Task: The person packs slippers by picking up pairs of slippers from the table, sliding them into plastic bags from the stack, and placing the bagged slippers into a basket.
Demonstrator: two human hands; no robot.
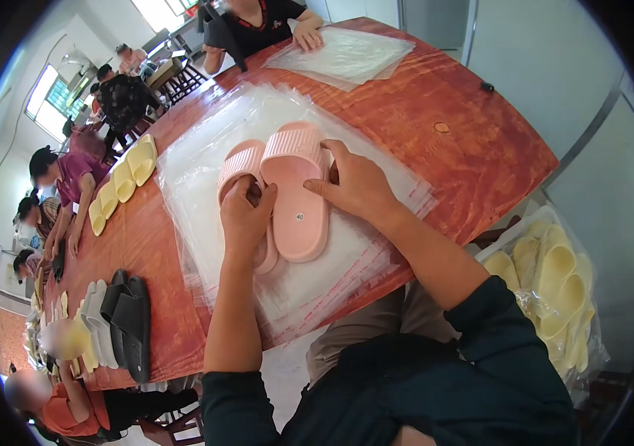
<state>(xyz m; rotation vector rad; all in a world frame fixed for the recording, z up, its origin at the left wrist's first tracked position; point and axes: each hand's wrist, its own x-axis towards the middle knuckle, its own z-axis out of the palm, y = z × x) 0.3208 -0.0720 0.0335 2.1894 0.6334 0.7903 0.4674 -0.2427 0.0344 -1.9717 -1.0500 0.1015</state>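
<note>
Two pink slippers lie side by side on a stack of clear plastic bags (190,171). The right pink slipper (300,215) has a round sticker reading 40 and partly overlaps the left pink slipper (242,162). My left hand (246,212) pinches the inner edges between the two slippers, its fingers curled at the left one's strap. My right hand (358,182) grips the right slipper's outer side by the strap, thumb on the insole and index finger at the strap's outer edge.
Yellow slippers (124,181) stand at the table's left edge, with black slippers (132,327) and white ones (96,320) nearer. A bag of yellow slippers (554,282) is at right. Across the table (473,141), a person's hand (307,36) rests on plastic bags (354,56). Other people sit left.
</note>
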